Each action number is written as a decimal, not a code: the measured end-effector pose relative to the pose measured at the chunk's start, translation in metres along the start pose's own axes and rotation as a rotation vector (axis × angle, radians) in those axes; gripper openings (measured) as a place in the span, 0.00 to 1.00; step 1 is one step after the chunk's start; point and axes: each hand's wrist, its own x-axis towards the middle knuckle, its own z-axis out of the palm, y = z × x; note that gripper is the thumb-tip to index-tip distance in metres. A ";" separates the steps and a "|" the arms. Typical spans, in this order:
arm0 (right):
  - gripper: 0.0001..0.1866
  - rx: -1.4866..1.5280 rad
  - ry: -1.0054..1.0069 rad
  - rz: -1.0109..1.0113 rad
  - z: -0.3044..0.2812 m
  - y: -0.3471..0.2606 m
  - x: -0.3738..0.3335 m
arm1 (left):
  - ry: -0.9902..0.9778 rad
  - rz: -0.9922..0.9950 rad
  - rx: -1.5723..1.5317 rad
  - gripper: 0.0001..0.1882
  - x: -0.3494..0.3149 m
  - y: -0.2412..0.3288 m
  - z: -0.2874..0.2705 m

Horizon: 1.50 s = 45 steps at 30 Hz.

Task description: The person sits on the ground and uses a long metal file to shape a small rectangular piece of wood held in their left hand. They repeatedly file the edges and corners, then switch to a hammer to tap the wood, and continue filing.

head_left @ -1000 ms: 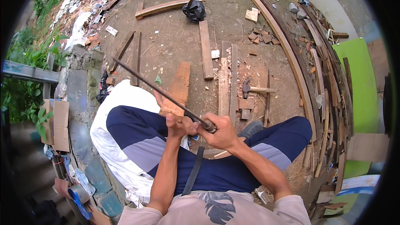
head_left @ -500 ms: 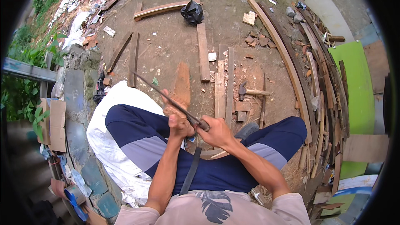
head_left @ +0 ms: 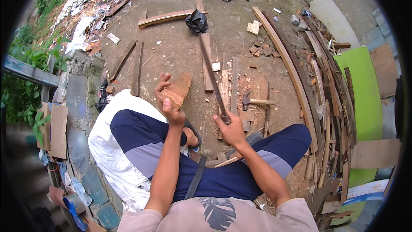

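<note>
My left hand [head_left: 174, 114] grips a reddish-brown block of wood [head_left: 181, 88], rough and tapered, and holds it up in front of my left shin. My right hand [head_left: 233, 132] is closed round the brown handle of a long, narrow dark blade [head_left: 211, 74], apart from the wood. The blade points away from me, its far end near a black plastic bag [head_left: 197, 21]; whether it is a machete or a long file I cannot tell. On the ground right of the blade lies a hammer [head_left: 259, 102] with a wooden handle.
Planks [head_left: 234, 86] and wood chips lie on the dirt ahead. Brick pieces [head_left: 264, 50] are scattered farther off. Long boards [head_left: 292, 68] line the right side, beside a green panel [head_left: 362, 90]. A white sack [head_left: 107, 146] lies under my left leg; a low wall [head_left: 77, 99] stands left.
The blade has swung from pointing far left across the wood to pointing straight ahead, and my right hand has moved away from the left. The block has risen and turned in my left hand.
</note>
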 end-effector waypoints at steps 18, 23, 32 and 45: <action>0.16 0.039 0.090 -0.056 -0.024 -0.018 -0.028 | -0.258 -0.097 -0.144 0.26 -0.045 0.047 0.021; 0.14 0.110 -0.058 -0.091 -0.006 -0.051 -0.074 | -0.115 -0.173 -0.087 0.46 -0.061 0.052 0.027; 0.13 0.137 -0.074 -0.163 0.010 -0.050 -0.108 | -0.170 -0.356 -0.187 0.53 -0.090 0.066 -0.006; 0.12 0.160 0.022 -0.165 0.011 -0.071 -0.129 | -0.119 -0.240 -0.231 0.48 -0.092 0.059 -0.022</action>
